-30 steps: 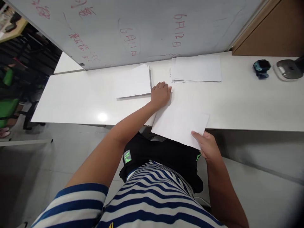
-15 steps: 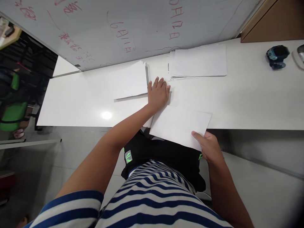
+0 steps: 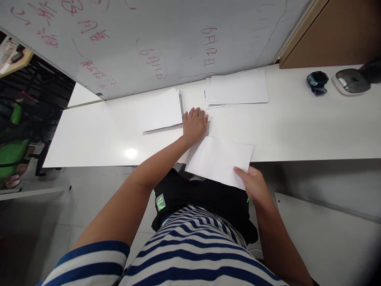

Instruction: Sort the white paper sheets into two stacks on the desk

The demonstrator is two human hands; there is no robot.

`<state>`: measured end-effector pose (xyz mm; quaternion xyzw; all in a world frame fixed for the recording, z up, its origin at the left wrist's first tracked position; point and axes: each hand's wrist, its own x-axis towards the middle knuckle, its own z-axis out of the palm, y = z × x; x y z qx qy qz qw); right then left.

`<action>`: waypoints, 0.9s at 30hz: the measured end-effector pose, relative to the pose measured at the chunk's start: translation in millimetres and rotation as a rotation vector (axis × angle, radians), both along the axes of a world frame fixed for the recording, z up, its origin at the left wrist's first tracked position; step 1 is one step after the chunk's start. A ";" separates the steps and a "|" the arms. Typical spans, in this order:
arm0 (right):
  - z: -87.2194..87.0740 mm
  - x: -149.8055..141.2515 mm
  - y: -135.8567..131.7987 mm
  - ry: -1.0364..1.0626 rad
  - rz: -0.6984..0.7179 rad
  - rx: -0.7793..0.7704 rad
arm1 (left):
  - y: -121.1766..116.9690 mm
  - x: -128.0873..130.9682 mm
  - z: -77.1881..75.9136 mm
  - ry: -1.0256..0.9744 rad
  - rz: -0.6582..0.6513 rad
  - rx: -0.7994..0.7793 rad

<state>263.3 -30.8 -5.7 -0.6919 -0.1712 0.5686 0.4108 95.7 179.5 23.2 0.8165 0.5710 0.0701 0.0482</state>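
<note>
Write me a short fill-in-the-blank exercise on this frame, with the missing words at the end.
The right hand pinches the white paper with its ____ on top. The left hand lies palm ____ on the white table. The writing on the whiteboard is ____ in colour. The shirt has blue and ____ stripes.

Missing words: thumb; down; red; white.

The right hand (image 3: 256,184) has its fingertips hidden beneath the white sheet (image 3: 218,159) (only the thumb shows on top). Small print (image 3: 204,94) beside the farther-right paper stack (image 3: 238,87) is too tiny to read. The top edge cuts off the whiteboard (image 3: 178,47); the right edge crops the desk (image 3: 297,131), the left a blurry green chair (image 3: 13,157).
</note>
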 end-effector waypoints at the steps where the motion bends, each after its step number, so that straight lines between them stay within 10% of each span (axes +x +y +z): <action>1: -0.4 0.1 -0.3 0.000 0.003 0.004 | -0.3 0.0 -0.1 0.003 -0.001 0.008; 27: -8.2 5.2 -8.6 -0.131 0.016 0.046 | -3.1 0.0 5.0 -0.059 0.018 -0.069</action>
